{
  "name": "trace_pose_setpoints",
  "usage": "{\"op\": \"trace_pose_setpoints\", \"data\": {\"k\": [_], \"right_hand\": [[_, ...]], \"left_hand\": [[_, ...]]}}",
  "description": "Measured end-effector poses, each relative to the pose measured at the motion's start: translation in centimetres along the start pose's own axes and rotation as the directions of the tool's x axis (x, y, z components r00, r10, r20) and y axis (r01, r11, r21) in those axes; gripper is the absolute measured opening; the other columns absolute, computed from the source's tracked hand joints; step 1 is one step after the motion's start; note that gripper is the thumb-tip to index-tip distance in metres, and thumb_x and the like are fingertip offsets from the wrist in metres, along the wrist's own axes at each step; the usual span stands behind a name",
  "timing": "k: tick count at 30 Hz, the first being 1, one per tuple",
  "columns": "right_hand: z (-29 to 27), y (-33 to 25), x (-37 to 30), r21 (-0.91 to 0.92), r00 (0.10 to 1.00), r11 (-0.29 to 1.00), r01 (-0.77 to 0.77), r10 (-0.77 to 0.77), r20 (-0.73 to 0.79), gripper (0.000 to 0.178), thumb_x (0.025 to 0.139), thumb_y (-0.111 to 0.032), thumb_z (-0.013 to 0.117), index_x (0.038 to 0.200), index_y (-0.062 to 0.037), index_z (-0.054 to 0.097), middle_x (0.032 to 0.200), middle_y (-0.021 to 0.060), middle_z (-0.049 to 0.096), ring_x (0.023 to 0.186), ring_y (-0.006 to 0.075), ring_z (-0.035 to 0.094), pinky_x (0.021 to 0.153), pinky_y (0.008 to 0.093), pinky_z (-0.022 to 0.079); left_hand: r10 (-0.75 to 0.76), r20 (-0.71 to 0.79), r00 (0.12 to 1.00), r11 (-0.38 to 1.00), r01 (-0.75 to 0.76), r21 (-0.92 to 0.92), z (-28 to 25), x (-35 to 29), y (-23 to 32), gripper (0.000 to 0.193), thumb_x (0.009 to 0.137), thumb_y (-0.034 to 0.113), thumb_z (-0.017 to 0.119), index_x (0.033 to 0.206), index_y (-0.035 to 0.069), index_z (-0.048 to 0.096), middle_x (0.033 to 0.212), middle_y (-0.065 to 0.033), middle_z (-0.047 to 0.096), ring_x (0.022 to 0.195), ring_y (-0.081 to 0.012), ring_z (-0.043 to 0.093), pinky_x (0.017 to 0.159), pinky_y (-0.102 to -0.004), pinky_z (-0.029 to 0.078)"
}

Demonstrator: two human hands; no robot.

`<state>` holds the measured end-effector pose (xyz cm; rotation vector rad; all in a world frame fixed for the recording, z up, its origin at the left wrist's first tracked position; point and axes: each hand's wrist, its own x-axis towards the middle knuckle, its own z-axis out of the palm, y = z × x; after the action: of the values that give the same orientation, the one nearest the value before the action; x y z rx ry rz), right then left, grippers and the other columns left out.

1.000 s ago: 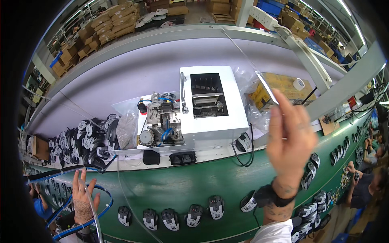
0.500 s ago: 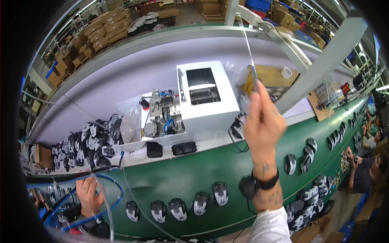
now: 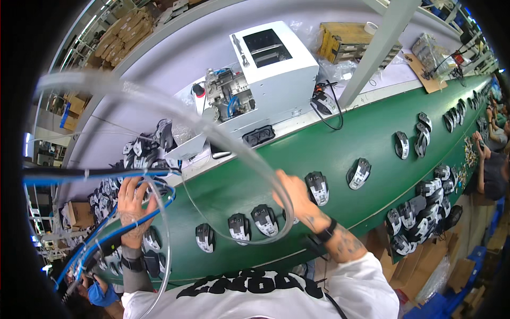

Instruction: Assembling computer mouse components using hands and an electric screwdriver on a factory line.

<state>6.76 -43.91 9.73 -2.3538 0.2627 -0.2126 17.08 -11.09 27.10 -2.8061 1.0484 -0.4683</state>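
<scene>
My left hand is at the left, over the near end of a heap of mouse shells. Its fingers are stretched and apart, and blue air hoses cross in front of it. Over the green conveyor belt, my right hand is lowered with its fingertips partly behind a clear hose; whether it grips anything is hidden. A computer mouse in black and silver lies just right of that hand. To the hand's left sits another mouse, and part of one shows below it.
A white machine with a dark window stands behind the belt, beside a metal mechanism. A slanted post rises at the right. More mice line the belt; a pile sits at right, near a co-worker.
My right hand has come down from a thin hanging tool to the belt; the tool is no longer visible. My head view has tilted down, and the clear hose now loops across it.
</scene>
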Motion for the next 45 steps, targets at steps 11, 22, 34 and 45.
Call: {"op": "trace_pose_setpoints", "data": {"k": [11, 22, 34, 45], "right_hand": [[10.7, -1.8, 9.9, 0.261, 0.948, 0.954, -0.144, 0.208, -0.239, 0.034, 0.092, -0.030, 0.039, 0.085, -0.0021, 0.057, 0.079, 0.0271, 0.061, 0.073, 0.0461, 0.058, 0.065, 0.0534, 0.047], [-3.6, 3.0, -7.8, 0.096, 0.896, 0.991, 0.089, -0.038, -0.442, 0.068, 0.079, -0.027, 0.063, 0.134, -0.0033, 0.031, 0.100, 0.0224, 0.058, 0.085, 0.0333, 0.060, 0.075, 0.0403, 0.048], [4.1, 11.2, -49.7, -0.199, 0.411, 0.917, -0.345, 0.339, 0.846, 0.029, 0.076, -0.026, 0.053, 0.082, -0.0022, 0.067, 0.075, 0.0143, 0.066, 0.070, 0.0248, 0.063, 0.063, 0.0356, 0.049], [-5.2, 8.2, -44.0, -0.319, 0.945, 0.939, -0.129, 0.214, 0.248, 0.023, 0.076, -0.017, 0.063, 0.095, -0.0032, 0.065, 0.073, 0.0143, 0.066, 0.070, 0.0245, 0.065, 0.064, 0.0311, 0.050]], "left_hand": [[0.354, 0.049, 0.934, 0.923, -0.340, -0.182, -1.4, 0.3, 2.7, 0.035, 0.070, 0.014, 0.067, 0.103, 0.007, 0.055, 0.120, -0.0138, 0.050, 0.116, -0.0360, 0.044, 0.094, -0.0459, 0.040], [0.669, 0.011, 0.743, 0.741, -0.666, -0.091, 1.7, -2.8, 5.6, 0.039, 0.064, 0.011, 0.066, 0.101, 0.003, 0.057, 0.093, -0.0151, 0.054, 0.095, -0.0361, 0.050, 0.083, -0.0484, 0.040], [0.884, -0.343, 0.317, 0.426, -0.849, 0.313, 1.0, -11.6, 13.6, 0.017, 0.069, -0.002, 0.061, 0.086, 0.000, 0.061, 0.112, -0.0109, 0.058, 0.111, -0.0347, 0.052, 0.093, -0.0504, 0.044], [0.672, -0.331, 0.663, 0.523, -0.740, -0.423, 2.0, -26.0, 19.1, 0.029, 0.070, 0.005, 0.064, 0.099, 0.007, 0.061, 0.113, -0.0113, 0.058, 0.103, -0.0303, 0.057, 0.084, -0.0395, 0.049]]}}
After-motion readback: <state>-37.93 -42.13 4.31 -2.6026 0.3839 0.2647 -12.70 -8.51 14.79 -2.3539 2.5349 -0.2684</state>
